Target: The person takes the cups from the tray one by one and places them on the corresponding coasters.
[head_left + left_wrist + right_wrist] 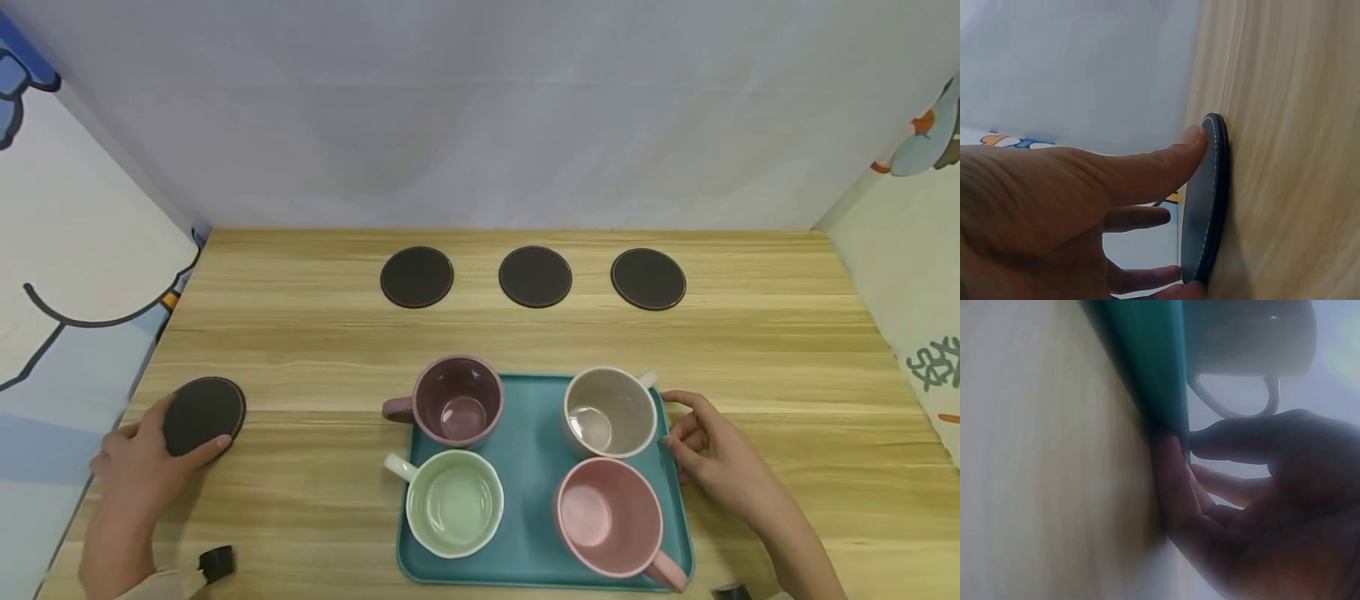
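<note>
My left hand (142,467) spans a round black coaster (206,415) on the table's left side, thumb on one edge and fingertips on the other. Light stitching runs along the coaster's rim (1215,187) in the left wrist view. At the right edge of the teal tray (528,500), my right hand (712,450) pinches the rim between thumb and fingers. On that tray stand a plum mug (459,400), a pale green mug (455,504), an off-white mug (609,412) and a pink mug (609,517). The off-white mug's handle lies close to my right fingers.
Along the back of the wooden table lie three more black coasters: a left one (417,277), a middle one (536,277) and a right one (648,279). A pale cloth wall (510,125) rises behind them, with printed panels on both sides.
</note>
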`<state>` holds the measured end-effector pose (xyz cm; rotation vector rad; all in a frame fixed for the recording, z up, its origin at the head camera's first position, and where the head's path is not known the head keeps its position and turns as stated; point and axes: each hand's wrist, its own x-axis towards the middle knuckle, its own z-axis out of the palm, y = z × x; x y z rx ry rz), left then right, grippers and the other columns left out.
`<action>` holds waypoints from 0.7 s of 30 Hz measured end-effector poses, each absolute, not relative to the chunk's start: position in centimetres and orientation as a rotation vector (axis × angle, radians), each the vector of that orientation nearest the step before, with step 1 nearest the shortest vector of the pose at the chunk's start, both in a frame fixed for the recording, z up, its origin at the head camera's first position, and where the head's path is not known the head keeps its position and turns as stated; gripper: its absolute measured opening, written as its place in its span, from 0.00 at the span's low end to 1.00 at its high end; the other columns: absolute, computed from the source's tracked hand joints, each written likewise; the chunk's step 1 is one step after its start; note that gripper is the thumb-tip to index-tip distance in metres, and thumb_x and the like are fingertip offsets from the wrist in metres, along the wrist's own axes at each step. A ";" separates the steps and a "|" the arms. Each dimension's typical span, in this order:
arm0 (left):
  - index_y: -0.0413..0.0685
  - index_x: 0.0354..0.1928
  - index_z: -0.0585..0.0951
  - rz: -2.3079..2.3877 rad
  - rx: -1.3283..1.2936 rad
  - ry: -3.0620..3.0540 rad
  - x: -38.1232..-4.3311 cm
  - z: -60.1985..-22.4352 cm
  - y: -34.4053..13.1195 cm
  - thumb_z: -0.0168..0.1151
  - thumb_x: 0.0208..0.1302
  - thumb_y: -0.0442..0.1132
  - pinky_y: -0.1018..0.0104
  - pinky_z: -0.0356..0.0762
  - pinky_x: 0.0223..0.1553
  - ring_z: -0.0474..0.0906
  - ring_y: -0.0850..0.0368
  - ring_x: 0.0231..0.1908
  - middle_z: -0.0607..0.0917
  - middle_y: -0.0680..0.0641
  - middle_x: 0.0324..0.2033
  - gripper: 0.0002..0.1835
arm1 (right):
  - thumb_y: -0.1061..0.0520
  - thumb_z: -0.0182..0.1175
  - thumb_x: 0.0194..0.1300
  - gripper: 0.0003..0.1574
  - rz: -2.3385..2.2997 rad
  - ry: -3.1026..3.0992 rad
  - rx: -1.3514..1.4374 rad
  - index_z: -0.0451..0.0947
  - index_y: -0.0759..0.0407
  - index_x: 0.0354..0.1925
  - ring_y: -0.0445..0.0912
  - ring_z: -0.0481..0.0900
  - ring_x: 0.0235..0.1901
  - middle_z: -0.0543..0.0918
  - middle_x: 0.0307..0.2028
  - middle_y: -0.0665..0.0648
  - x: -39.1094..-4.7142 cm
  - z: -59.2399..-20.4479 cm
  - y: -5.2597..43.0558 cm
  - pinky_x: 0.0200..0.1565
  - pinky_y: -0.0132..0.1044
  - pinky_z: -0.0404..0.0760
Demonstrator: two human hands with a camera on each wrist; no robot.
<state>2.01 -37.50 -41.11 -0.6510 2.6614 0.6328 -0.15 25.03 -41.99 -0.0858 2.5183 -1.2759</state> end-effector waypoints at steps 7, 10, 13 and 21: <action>0.31 0.81 0.43 0.638 -0.537 2.749 1.3 -41.8 -36.5 0.66 0.71 0.54 0.16 0.39 0.64 0.40 0.08 0.68 0.45 0.07 0.67 0.55 | 0.67 0.62 0.72 0.37 -1.284 2.518 -0.089 0.63 0.63 0.74 0.37 0.80 0.32 0.81 0.41 0.63 -0.1 -42.0 25.2 0.30 0.36 0.86; 0.31 0.81 0.44 0.674 -0.502 2.774 1.0 -42.0 -36.3 0.67 0.72 0.52 0.15 0.38 0.63 0.40 0.08 0.68 0.45 0.07 0.67 0.54 | 0.67 0.62 0.72 0.37 -1.289 2.514 -0.089 0.63 0.62 0.74 0.37 0.80 0.32 0.82 0.41 0.63 -0.1 -42.0 25.1 0.30 0.36 0.86; 0.31 0.81 0.46 0.678 -0.462 2.806 0.4 -42.3 -36.1 0.68 0.71 0.51 0.16 0.41 0.62 0.42 0.08 0.67 0.47 0.07 0.67 0.54 | 0.67 0.62 0.71 0.37 -1.291 2.511 -0.084 0.63 0.63 0.74 0.38 0.80 0.31 0.82 0.41 0.63 -0.2 -42.0 25.1 0.30 0.36 0.86; 0.30 0.81 0.46 0.663 -0.422 2.807 -0.9 -42.1 -36.2 0.70 0.69 0.48 0.18 0.51 0.58 0.44 0.07 0.65 0.48 0.09 0.69 0.54 | 0.68 0.61 0.71 0.36 -1.303 2.502 -0.077 0.62 0.63 0.74 0.38 0.80 0.31 0.81 0.41 0.64 -0.2 -41.8 25.0 0.30 0.36 0.86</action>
